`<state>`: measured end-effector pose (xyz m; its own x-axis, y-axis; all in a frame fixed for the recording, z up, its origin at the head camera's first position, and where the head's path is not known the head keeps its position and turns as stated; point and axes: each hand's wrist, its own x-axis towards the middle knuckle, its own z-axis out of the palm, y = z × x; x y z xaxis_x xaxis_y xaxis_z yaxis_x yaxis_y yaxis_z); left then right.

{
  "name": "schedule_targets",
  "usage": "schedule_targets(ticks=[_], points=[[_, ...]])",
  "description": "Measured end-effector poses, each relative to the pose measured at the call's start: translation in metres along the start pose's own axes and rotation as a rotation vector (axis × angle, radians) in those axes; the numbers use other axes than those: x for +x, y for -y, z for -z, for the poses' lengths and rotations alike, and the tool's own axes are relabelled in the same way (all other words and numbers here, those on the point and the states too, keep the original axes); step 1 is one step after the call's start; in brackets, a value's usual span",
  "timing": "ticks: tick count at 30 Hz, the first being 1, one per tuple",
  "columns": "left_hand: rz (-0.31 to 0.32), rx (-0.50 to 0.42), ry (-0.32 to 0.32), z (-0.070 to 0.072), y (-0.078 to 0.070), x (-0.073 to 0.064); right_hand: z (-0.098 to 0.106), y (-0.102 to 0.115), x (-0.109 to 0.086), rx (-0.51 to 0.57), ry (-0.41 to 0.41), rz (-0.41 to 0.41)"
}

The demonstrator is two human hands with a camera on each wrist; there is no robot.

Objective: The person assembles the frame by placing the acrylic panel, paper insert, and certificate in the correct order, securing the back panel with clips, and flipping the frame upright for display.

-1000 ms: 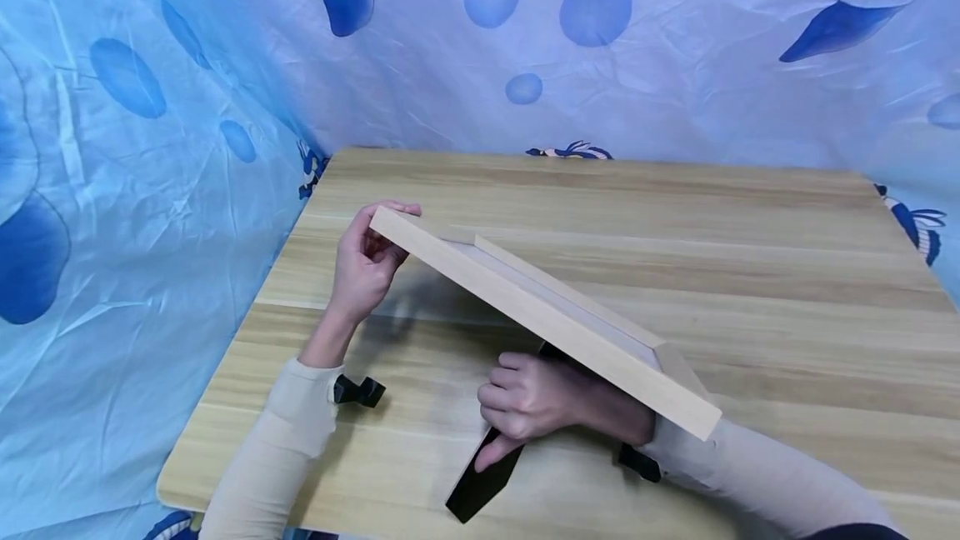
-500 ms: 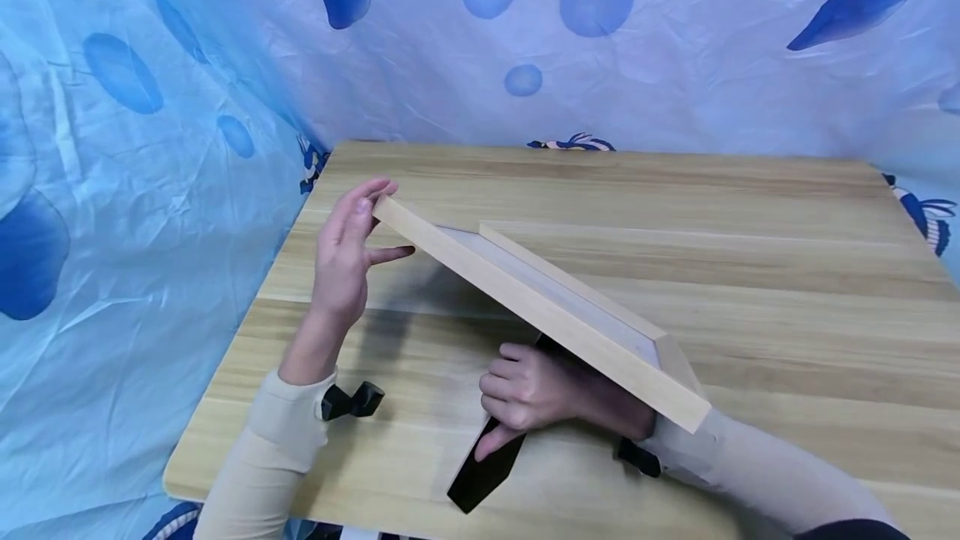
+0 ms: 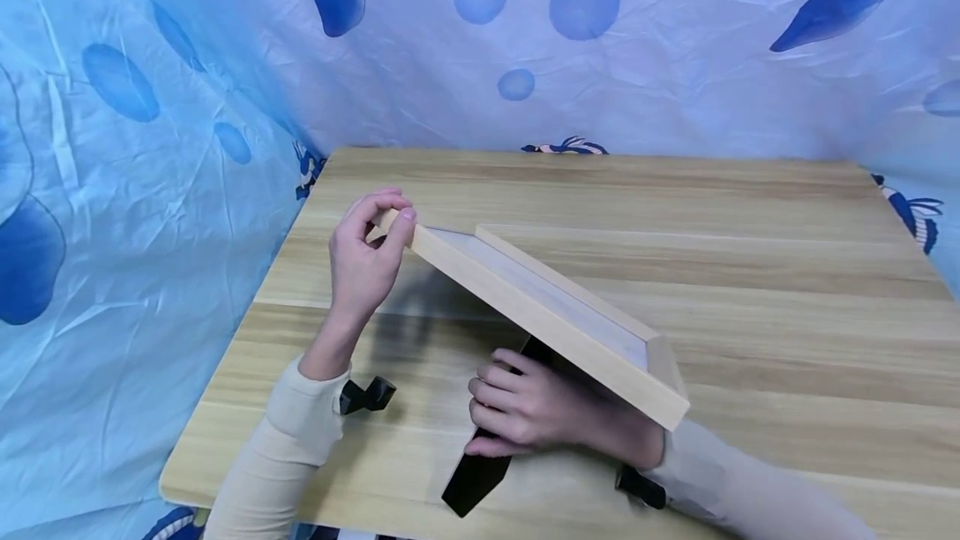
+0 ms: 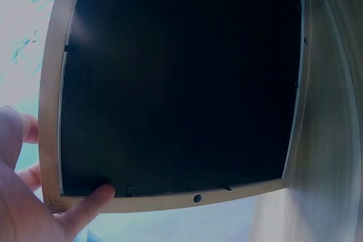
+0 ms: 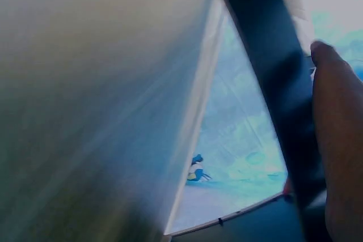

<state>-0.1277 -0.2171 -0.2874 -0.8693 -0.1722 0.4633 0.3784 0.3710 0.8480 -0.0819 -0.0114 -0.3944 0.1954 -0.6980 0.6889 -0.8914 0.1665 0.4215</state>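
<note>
A pale wooden picture frame (image 3: 540,321) is tilted above the table, its whitish front (image 3: 547,290) turned away to the right. My left hand (image 3: 363,265) grips its upper left corner. In the left wrist view, the frame's dark backing (image 4: 181,94) fills the middle, and one finger (image 4: 93,205) lies across the lower rim. Behind the frame, my right hand (image 3: 532,402) holds the black stand leg (image 3: 476,477), which slants down toward the table's front. The right wrist view shows that leg (image 5: 272,72) with a finger (image 5: 334,117) along its side. The leg's upper end is hidden.
The wood-grain table (image 3: 750,232) extends to the right and back. Blue patterned cloth (image 3: 480,48) hangs behind it and on the left. Black wrist mounts (image 3: 367,396) sit at both sleeves.
My left hand loosened with fingers spread at the corner, then took hold of it again. The frame has turned slightly. My right hand's fingers have shifted a little on the stand leg.
</note>
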Motion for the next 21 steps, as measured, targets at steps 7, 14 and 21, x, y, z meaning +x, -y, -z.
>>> schedule_targets(ticks=[7, 14, 21], points=[[-0.018, 0.08, -0.025, -0.005, 0.0, 0.0, 0.045, -0.012, 0.013, -0.087, -0.22, 0.012], [-0.057, 0.078, -0.061, -0.008, 0.003, 0.001, 0.074, -0.014, 0.016, -0.135, -0.367, 0.053], [-0.074, 0.087, -0.064, -0.01, 0.004, 0.0, 0.087, -0.01, 0.012, -0.27, -0.541, 0.077]])
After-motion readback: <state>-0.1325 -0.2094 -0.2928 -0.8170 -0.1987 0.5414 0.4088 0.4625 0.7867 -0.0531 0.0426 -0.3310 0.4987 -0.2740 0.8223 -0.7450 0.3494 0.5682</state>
